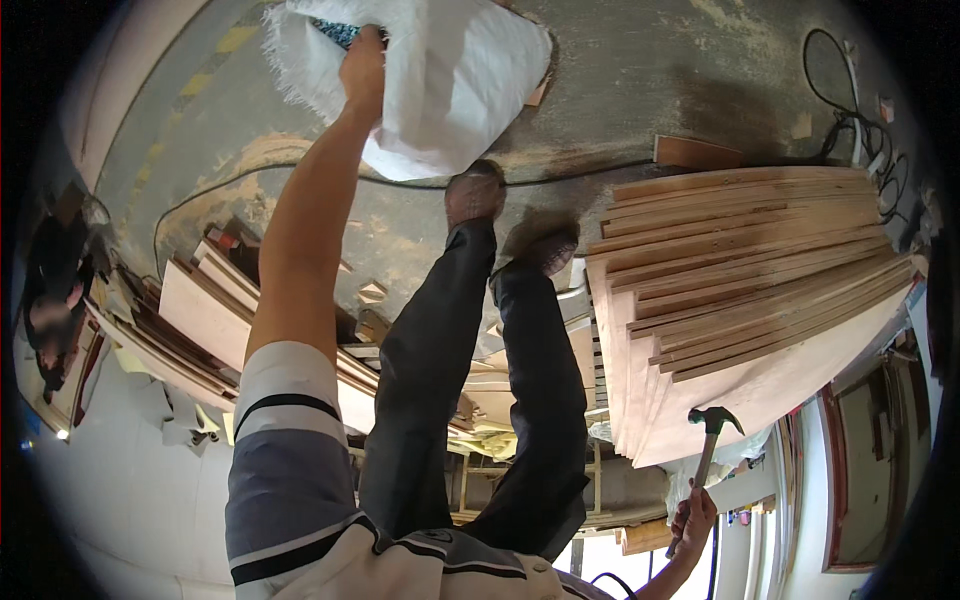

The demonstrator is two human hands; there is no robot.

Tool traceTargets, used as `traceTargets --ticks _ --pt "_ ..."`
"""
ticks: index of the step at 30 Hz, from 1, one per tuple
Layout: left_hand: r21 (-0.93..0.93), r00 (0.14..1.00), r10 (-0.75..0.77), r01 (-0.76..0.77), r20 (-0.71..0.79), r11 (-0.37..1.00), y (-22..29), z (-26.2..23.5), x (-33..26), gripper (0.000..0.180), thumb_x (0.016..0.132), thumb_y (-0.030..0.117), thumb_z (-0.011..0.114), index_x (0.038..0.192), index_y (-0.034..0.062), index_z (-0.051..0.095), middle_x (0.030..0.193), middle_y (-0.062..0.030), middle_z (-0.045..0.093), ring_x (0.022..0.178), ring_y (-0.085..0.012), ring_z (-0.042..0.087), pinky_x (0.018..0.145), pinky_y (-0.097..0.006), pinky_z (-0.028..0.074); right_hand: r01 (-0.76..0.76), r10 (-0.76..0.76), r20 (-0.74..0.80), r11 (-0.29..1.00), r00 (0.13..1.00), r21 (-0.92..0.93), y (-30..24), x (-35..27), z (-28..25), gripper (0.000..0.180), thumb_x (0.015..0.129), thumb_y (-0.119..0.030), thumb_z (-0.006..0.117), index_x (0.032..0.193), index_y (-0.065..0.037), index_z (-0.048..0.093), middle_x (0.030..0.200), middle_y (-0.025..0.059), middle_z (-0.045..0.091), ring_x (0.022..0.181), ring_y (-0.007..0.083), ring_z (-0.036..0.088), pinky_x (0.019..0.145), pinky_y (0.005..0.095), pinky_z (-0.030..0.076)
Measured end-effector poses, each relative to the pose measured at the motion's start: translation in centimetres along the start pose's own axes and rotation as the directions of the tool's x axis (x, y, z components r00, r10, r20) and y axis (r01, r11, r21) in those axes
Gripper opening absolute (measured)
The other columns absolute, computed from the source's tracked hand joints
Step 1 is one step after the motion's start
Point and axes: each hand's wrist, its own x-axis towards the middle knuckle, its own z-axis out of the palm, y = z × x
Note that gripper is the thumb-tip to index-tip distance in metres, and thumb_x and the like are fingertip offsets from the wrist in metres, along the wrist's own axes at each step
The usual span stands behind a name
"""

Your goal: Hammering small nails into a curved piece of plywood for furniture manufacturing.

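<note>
My left arm stretches far forward, and my left hand (364,78) is closed on the mouth of a white woven sack (470,75) with a frayed edge. Some of those fingers are hidden by the fabric. Inside the opening, something blue-green and speckled (337,33) shows; its kind is unclear. At the lower right, my right hand (692,520) grips the handle of a claw hammer (706,450), its dark head pointing up and away from the hand. The hammer is held apart from the sack, and in the picture its head overlaps the stacked boards (760,270).
A black cable (560,176) runs across the concrete floor (640,60) past my shoes (474,192). More boards (205,305) lean at left, near wood scraps (372,293). A brown wooden piece (697,152) lies beyond the right stack. Another person (55,300) is at far left.
</note>
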Motion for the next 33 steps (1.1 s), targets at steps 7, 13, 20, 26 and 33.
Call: traceTargets --ticks 7,13,20,26,33 --pt "-0.601 0.799 -0.375 0.601 0.470 0.527 -2.2 -1.5 2.6 0.015 0.085 0.019 0.047 0.079 0.0064 0.051 0.075 -0.0088 0.060 0.070 -0.0209 0.058 0.051 -0.033 0.045 0.002 -0.001 -0.001 1.000 1.000 0.021 -0.5 -1.0 0.8 0.033 0.091 -0.031 0.055 0.114 -0.007 0.057 0.053 -0.0035 0.044 0.034 0.0031 0.034 0.028 0.0205 0.024" --pt "-0.381 0.620 0.525 0.779 0.583 -0.498 -2.3 -10.4 0.7 0.020 0.088 0.014 0.045 0.073 0.0039 0.036 0.070 -0.0038 0.033 0.063 -0.0119 0.033 0.036 -0.020 0.027 0.047 -0.045 0.057 0.998 0.997 -0.037 -0.5 -0.6 0.2 0.027 0.091 -0.032 0.055 0.107 -0.011 0.059 0.051 -0.0046 0.040 0.034 0.0026 0.033 0.029 0.0200 0.022" --pt "-0.431 0.664 0.705 0.728 0.248 -0.534 6.3 -20.2 -4.9 0.017 0.087 0.016 0.046 0.077 0.0036 0.040 0.073 -0.0062 0.038 0.063 -0.0130 0.037 0.039 -0.020 0.029 0.129 -0.122 0.157 0.991 0.980 -0.039 0.7 0.2 -0.5 0.035 0.089 -0.036 0.058 0.111 -0.010 0.057 0.051 -0.0049 0.040 0.034 0.0038 0.034 0.029 0.0207 0.024" --pt "-0.378 0.645 0.708 0.756 0.287 -0.535 16.3 -23.7 -9.7 0.022 0.091 0.020 0.047 0.078 0.0033 0.041 0.073 -0.0053 0.040 0.061 -0.0118 0.037 0.046 -0.022 0.034 0.265 -0.266 0.021 0.942 0.964 -0.205 2.9 2.2 -2.1 0.022 0.089 -0.028 0.055 0.086 -0.006 0.056 0.050 0.0010 0.047 0.033 0.0083 0.038 0.027 0.0238 0.026" --pt "-0.647 0.619 0.500 0.749 0.606 -0.142 19.3 -28.3 -22.1 0.021 0.093 0.026 0.051 0.086 0.0067 0.047 0.068 0.0000 0.039 0.055 -0.0062 0.037 0.036 -0.016 0.030 0.627 -0.658 0.092 0.653 0.747 -0.425 5.0 5.8 -0.9 0.022 0.082 -0.019 0.053 0.086 0.000 0.063 0.081 0.0257 0.061 0.079 0.0417 0.059 0.067 0.0469 0.047"
